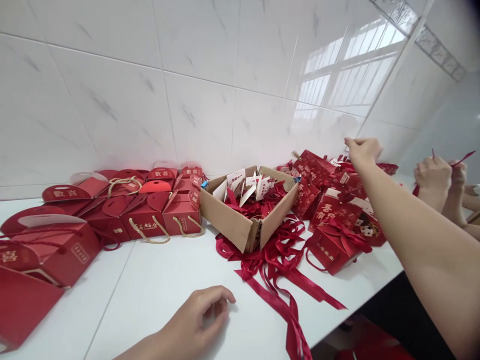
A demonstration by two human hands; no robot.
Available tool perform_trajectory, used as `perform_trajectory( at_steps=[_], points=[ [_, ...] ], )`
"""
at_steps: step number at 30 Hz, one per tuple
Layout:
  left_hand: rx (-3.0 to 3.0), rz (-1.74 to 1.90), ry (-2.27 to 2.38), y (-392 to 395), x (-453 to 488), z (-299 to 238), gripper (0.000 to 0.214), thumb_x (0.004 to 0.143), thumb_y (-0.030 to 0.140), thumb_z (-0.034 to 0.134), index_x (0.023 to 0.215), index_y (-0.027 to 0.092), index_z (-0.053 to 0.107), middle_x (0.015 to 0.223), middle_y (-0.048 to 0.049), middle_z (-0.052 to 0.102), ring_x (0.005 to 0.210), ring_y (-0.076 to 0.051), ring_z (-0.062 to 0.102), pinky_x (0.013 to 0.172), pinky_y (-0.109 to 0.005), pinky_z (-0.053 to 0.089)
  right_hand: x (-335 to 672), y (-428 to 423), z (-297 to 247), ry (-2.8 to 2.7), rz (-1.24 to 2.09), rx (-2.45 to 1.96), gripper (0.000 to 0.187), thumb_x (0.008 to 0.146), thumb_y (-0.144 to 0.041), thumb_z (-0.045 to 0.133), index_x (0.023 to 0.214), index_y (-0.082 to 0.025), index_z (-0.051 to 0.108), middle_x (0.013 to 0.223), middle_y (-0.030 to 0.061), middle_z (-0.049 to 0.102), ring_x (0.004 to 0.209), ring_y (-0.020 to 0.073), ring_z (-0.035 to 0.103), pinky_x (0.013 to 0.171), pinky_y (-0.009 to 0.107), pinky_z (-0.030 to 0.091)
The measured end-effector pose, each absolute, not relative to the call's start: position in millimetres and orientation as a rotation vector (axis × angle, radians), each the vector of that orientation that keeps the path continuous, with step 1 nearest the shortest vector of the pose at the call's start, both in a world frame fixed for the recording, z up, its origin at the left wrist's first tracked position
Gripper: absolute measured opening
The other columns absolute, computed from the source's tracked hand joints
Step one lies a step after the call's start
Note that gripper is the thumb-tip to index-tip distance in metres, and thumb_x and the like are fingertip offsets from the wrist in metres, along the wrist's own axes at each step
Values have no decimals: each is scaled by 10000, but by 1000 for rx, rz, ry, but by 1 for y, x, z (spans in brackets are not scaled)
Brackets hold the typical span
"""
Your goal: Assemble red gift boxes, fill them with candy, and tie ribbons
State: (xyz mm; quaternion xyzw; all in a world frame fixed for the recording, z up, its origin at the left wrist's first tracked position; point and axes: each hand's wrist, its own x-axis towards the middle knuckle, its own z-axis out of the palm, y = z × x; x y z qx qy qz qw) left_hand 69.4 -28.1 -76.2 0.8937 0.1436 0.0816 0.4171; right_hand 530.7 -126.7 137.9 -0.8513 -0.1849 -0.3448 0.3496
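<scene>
My left hand (206, 317) rests near the front of the white table, its fingers loosely curled with a gap to the thumb and nothing in them. My right hand (363, 151) is raised over the finished-looking red gift boxes (332, 247) on the right, fingers pinched together. Whatever the pinch holds is too small to make out. Between the hands, farther back, stands an open cardboard box (228, 220) filled with white cards (264, 186) and red ribbon. Loose dark-red ribbons (277, 272) spill from its front across the table.
Closed red boxes with gold cord handles (146, 217) line the left side along the tiled wall (202, 65). Larger red boxes (48, 250) stand nearer at left. A co-worker's hands (437, 172) hold a red ribbon at the far right. The table edge (363, 300) runs diagonally there.
</scene>
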Motion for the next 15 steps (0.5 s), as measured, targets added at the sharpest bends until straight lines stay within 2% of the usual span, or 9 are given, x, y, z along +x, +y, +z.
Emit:
perform_trajectory(
  at_steps=[3, 8, 11, 15],
  points=[
    [2221, 192, 392, -27, 69, -76, 195, 859, 207, 433, 965, 178, 594, 730, -7, 566, 627, -119, 469, 595, -240, 406, 530, -123, 134, -411, -731, -2262, 341, 968, -385, 436, 1038, -118, 635, 1072, 100, 641, 997, 189, 614, 868, 406, 496],
    [2259, 166, 354, -23, 67, -78, 193, 856, 213, 449, 972, 180, 601, 750, -14, 591, 644, -122, 496, 613, -240, 428, 520, -126, 131, -359, -579, -2245, 283, 923, -391, 529, 1045, -157, 629, 1104, 78, 629, 1014, 197, 603, 872, 402, 496],
    [2328, 176, 341, -27, 71, -71, 193, 859, 188, 441, 968, 186, 600, 758, -17, 619, 632, -122, 522, 599, -233, 449, 500, -120, 135, -411, -572, -2147, 258, 911, -375, 549, 991, -147, 641, 1013, 70, 656, 933, 177, 615, 862, 386, 489],
    [2700, 361, 81, -30, 60, -50, 262, 845, 99, 421, 990, 210, 608, 848, -32, 669, 718, -165, 595, 676, -289, 498, 436, -111, 135, -637, -564, -1943, 352, 940, -349, 435, 1002, -92, 666, 851, 109, 682, 762, 171, 600, 750, 327, 470]
  ],
)
